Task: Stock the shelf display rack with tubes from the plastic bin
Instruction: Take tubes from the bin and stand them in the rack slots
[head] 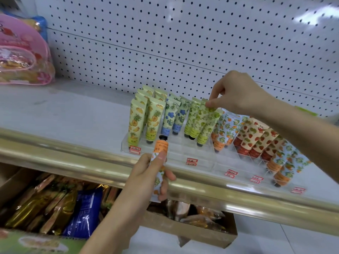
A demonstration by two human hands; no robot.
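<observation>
A clear acrylic display rack (200, 154) stands on the white shelf and holds rows of patterned tubes standing cap down: pineapple, blue flower, green fruit, orange and strawberry prints. My right hand (236, 92) pinches the top of a green fruit tube (203, 116) that stands in the rack's middle rows. My left hand (152, 173) grips an orange-print tube (161, 149) with its black cap pointing up, just in front of the rack's left end. The plastic bin is not in view.
A gold metal rail (73, 154) edges the shelf front. A pegboard wall (183, 33) rises behind the rack. A pink clear bag (22, 57) sits at the shelf's left. Below the shelf, cardboard boxes (201, 233) hold snack packets (84, 213).
</observation>
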